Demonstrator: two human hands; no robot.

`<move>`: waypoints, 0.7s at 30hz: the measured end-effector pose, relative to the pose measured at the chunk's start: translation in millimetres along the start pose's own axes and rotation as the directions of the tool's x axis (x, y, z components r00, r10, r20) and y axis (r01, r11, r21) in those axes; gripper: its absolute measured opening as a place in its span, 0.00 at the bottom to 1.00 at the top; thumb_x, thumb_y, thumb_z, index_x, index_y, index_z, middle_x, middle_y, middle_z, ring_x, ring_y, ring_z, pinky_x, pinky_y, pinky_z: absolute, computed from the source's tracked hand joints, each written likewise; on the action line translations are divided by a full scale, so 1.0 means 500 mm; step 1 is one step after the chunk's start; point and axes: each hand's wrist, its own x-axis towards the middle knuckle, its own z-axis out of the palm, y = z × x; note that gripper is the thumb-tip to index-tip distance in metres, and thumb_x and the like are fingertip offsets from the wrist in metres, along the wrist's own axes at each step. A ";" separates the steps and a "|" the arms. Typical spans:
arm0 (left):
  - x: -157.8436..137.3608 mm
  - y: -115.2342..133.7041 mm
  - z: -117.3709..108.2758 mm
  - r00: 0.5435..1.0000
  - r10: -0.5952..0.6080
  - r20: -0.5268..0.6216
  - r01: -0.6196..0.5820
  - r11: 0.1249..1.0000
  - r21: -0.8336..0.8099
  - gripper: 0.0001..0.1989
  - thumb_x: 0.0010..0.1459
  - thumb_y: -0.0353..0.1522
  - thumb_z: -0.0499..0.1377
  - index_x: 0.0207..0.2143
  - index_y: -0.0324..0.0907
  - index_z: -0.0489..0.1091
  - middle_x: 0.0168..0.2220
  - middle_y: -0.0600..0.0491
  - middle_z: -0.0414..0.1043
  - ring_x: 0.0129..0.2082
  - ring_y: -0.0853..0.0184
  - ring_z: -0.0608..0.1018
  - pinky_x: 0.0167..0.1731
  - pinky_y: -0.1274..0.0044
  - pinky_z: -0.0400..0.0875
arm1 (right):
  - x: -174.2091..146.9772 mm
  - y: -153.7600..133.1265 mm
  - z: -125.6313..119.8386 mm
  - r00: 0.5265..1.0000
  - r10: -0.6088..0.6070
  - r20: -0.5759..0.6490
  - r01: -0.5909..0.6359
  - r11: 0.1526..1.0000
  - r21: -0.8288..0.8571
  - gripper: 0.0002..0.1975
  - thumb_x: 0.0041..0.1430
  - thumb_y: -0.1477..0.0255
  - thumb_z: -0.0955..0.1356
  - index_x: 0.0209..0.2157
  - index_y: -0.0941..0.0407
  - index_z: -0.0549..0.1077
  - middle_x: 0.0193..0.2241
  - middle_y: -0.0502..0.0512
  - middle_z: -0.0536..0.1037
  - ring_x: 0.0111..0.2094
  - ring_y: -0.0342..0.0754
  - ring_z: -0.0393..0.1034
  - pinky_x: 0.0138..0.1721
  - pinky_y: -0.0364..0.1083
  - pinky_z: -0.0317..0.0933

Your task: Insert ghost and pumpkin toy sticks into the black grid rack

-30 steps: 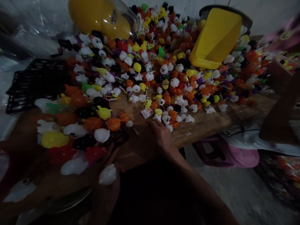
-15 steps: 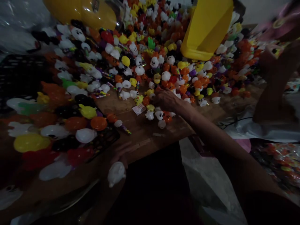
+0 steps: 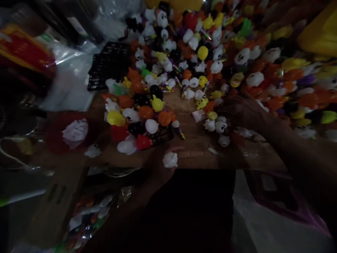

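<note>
My left hand (image 3: 160, 163) is at the table's front edge, holding a round white plastic toy head (image 3: 170, 160) near the thumb, with a finger reaching right over the wood. My right hand (image 3: 240, 109) is at the near edge of the big heap, beside a small cluster of white toy heads (image 3: 220, 125). Its fingers are dark and blurred, so what they touch cannot be made out. A small printed card (image 3: 198, 115) lies left of that cluster. Between the hands rests a candy-filled tube (image 3: 181, 133) with a toy top.
Toy heads (image 3: 139, 112) fill a black tray (image 3: 164, 136) on the left. More black trays (image 3: 107, 63) lie behind. A red bowl (image 3: 52, 135) holds paper slips (image 3: 76, 133). A yellow scoop (image 3: 319, 33) is at the upper right. Below left are bagged toys (image 3: 92, 214).
The view has swung left, bringing the red bowl and bagged toys into sight. My left hand still has the white toy head. My right hand remains by the heap's near edge.
</note>
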 end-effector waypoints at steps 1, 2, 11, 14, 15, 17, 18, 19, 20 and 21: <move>0.001 0.000 0.000 1.000 0.017 0.002 -0.017 1.000 -0.005 0.14 0.61 0.34 0.57 0.46 0.43 0.76 0.26 0.54 0.74 0.27 0.67 0.76 0.34 0.75 0.74 | 0.001 -0.012 0.004 1.000 -0.004 -0.003 0.004 1.000 0.011 0.12 0.61 0.65 0.69 0.46 0.45 0.79 0.39 0.56 0.79 0.51 0.56 0.67 0.51 0.54 0.58; 0.002 0.001 0.000 0.999 0.036 0.004 -0.036 0.999 -0.014 0.14 0.61 0.33 0.56 0.46 0.43 0.76 0.26 0.54 0.75 0.29 0.66 0.77 0.35 0.75 0.74 | 0.000 -0.024 0.005 1.000 -0.004 -0.009 0.004 1.000 0.015 0.13 0.61 0.64 0.69 0.47 0.44 0.78 0.41 0.57 0.79 0.52 0.57 0.66 0.51 0.55 0.58; 0.016 0.022 0.003 0.975 0.216 -0.060 -0.220 0.972 -0.080 0.16 0.61 0.28 0.55 0.49 0.45 0.76 0.44 0.49 0.81 0.43 0.63 0.81 0.47 0.71 0.77 | -0.036 -0.029 -0.074 0.999 0.029 -0.044 -0.034 0.993 -0.116 0.14 0.64 0.55 0.64 0.42 0.44 0.79 0.45 0.59 0.78 0.44 0.58 0.71 0.45 0.57 0.63; 0.019 0.020 0.003 0.962 0.260 -0.089 -0.267 0.960 -0.082 0.17 0.60 0.27 0.56 0.49 0.45 0.76 0.43 0.50 0.81 0.43 0.63 0.81 0.48 0.72 0.76 | -0.078 -0.093 -0.032 0.974 0.144 -0.176 -0.159 0.985 -0.073 0.16 0.63 0.53 0.66 0.38 0.49 0.78 0.34 0.58 0.78 0.33 0.55 0.72 0.36 0.53 0.65; 0.018 0.020 0.003 0.959 0.267 -0.096 -0.275 0.958 -0.082 0.17 0.60 0.26 0.55 0.49 0.45 0.76 0.42 0.51 0.81 0.43 0.64 0.81 0.48 0.72 0.76 | -0.094 -0.118 -0.009 0.963 0.190 -0.192 -0.199 0.980 -0.025 0.16 0.62 0.53 0.67 0.37 0.51 0.77 0.30 0.57 0.78 0.30 0.53 0.71 0.33 0.52 0.65; 0.014 0.020 0.003 0.957 0.274 -0.097 -0.282 0.956 -0.081 0.17 0.61 0.27 0.55 0.50 0.46 0.76 0.43 0.51 0.81 0.44 0.64 0.81 0.48 0.72 0.76 | -0.128 -0.162 0.043 0.949 0.252 -0.187 -0.239 0.967 0.090 0.17 0.61 0.55 0.68 0.38 0.55 0.77 0.27 0.56 0.78 0.26 0.50 0.70 0.29 0.48 0.64; 0.010 0.021 0.002 0.957 0.275 -0.093 -0.282 0.956 -0.079 0.17 0.62 0.27 0.54 0.50 0.46 0.76 0.43 0.51 0.81 0.44 0.64 0.81 0.48 0.72 0.76 | -0.144 -0.179 0.068 0.948 0.266 -0.174 -0.244 0.960 0.141 0.17 0.62 0.56 0.67 0.38 0.56 0.77 0.28 0.56 0.79 0.27 0.49 0.71 0.30 0.48 0.64; 0.004 0.023 0.001 0.958 0.271 -0.090 -0.278 0.957 -0.077 0.16 0.62 0.28 0.54 0.50 0.46 0.76 0.42 0.51 0.81 0.44 0.64 0.81 0.47 0.73 0.76 | -0.159 -0.194 0.091 0.947 0.273 -0.168 -0.243 0.954 0.175 0.17 0.62 0.57 0.67 0.38 0.57 0.76 0.29 0.57 0.79 0.28 0.50 0.72 0.30 0.47 0.65; -0.002 0.026 -0.001 0.960 0.263 -0.092 -0.270 0.960 -0.073 0.16 0.63 0.28 0.54 0.49 0.46 0.76 0.42 0.52 0.81 0.43 0.65 0.82 0.45 0.73 0.76 | -0.172 -0.206 0.111 0.948 0.273 -0.161 -0.240 0.950 0.198 0.17 0.62 0.58 0.66 0.38 0.57 0.77 0.31 0.58 0.80 0.30 0.50 0.73 0.32 0.48 0.66; -0.011 0.030 -0.004 0.963 0.250 -0.101 -0.257 0.964 -0.067 0.15 0.63 0.29 0.54 0.47 0.46 0.77 0.40 0.52 0.82 0.41 0.65 0.82 0.44 0.73 0.76 | -0.184 -0.217 0.128 0.950 0.271 -0.155 -0.235 0.948 0.215 0.16 0.63 0.59 0.66 0.37 0.57 0.77 0.32 0.58 0.81 0.32 0.51 0.73 0.34 0.48 0.67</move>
